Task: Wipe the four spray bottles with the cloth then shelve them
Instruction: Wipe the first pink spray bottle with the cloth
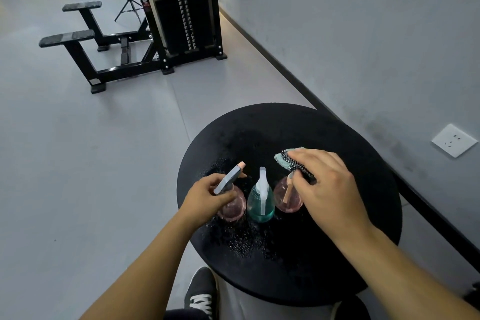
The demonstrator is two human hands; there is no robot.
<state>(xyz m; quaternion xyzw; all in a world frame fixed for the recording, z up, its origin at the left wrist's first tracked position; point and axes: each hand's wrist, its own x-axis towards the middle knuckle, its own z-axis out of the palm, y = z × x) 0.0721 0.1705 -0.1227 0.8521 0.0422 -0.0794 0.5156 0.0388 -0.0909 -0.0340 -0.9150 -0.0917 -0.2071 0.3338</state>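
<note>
Three spray bottles stand in a row on a round black table (337,241). My left hand (207,197) grips the neck of the left pink bottle (233,206), just under its grey and peach spray head. A teal bottle (261,202) with a white trigger stands in the middle, untouched. My right hand (330,187) holds a teal and black patterned cloth (292,161) and presses it over the top of the right pink bottle (285,196). A fourth bottle is not in sight.
Water droplets speckle the table around the bottles. A grey wall with a white socket (454,140) runs close on the right. A black weight machine (181,15) and its bench legs stand on the grey floor behind. My shoe (202,291) shows below the table.
</note>
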